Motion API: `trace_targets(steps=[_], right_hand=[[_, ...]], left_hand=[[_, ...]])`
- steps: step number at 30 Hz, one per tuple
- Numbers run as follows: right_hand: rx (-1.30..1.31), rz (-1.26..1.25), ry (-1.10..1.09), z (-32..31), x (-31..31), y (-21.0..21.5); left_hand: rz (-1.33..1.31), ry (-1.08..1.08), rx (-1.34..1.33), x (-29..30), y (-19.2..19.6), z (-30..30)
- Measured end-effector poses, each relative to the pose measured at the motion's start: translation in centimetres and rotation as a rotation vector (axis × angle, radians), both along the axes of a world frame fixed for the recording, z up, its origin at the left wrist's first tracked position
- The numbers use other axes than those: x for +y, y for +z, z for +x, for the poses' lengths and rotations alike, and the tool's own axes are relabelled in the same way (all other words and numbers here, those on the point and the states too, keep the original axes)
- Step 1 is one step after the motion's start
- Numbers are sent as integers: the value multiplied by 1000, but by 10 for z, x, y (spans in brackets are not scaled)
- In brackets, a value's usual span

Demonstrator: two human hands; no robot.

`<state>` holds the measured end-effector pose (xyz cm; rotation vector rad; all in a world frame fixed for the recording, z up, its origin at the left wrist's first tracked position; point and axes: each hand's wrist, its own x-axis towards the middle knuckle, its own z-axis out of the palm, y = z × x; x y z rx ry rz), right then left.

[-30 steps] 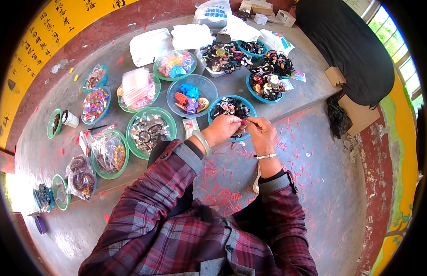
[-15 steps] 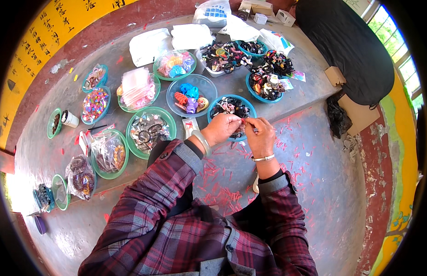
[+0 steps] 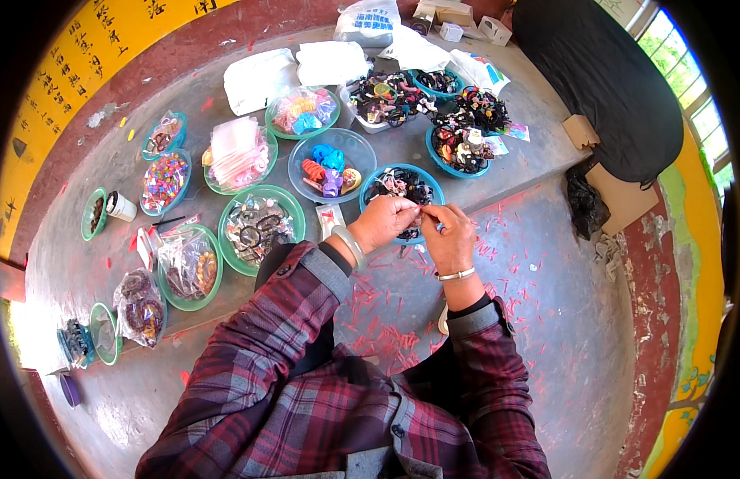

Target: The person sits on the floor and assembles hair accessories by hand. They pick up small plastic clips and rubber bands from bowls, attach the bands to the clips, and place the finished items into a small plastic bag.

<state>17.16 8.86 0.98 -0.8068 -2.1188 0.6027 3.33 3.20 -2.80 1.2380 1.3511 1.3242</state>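
- Small dark hair accessory (image 3: 422, 209), that's the thing here, pinched between my two hands right over the teal bowl (image 3: 434, 180) of dark pieces, which sits near the front edge of the grey surface (image 3: 537, 120).
- My left hand (image 3: 386, 223) has its fingers closed on the piece from the left, pale bangle on that wrist.
- My right hand (image 3: 449, 233) grips it from the right, fingertips touching the left ones, silver bracelet on the wrist. The piece is too small to make out any detail.
- Just behind the teal bowl is a clear bowl (image 3: 355, 150) with blue, orange and purple bits.
- To the left, along the front edge, a green bowl (image 3: 284, 199) with bagged dark items, then another green bowl (image 3: 214, 275) with a plastic bag in it.
- Further back there's a bowl of pink packets (image 3: 236, 152) and a bowl of colourful beads (image 3: 164, 180).
- Floor (image 3: 545, 303) under my arms is littered with little red scraps (image 3: 386, 335).
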Motion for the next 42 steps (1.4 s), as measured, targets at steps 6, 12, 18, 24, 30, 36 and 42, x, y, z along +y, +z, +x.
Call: trace_targets(steps=[6, 12, 18, 24, 30, 36, 42], right_hand=[[-30, -18, -2, 0, -1, 1], [-126, 13, 41, 5, 5, -2], [-144, 7, 15, 5, 5, -6], [-157, 31, -14, 4, 6, -5], [-160, -3, 13, 4, 5, -1], [-176, -19, 4, 4, 4, -2], [-149, 12, -27, 3, 4, -5]], left_hand=[[113, 61, 354, -2, 6, 2], [282, 75, 697, -4, 2, 5], [241, 35, 888, -3, -5, 7], [238, 43, 808, -5, 1, 13], [274, 77, 761, -4, 1, 13], [248, 51, 795, -3, -4, 12], [226, 25, 802, -3, -2, 13]])
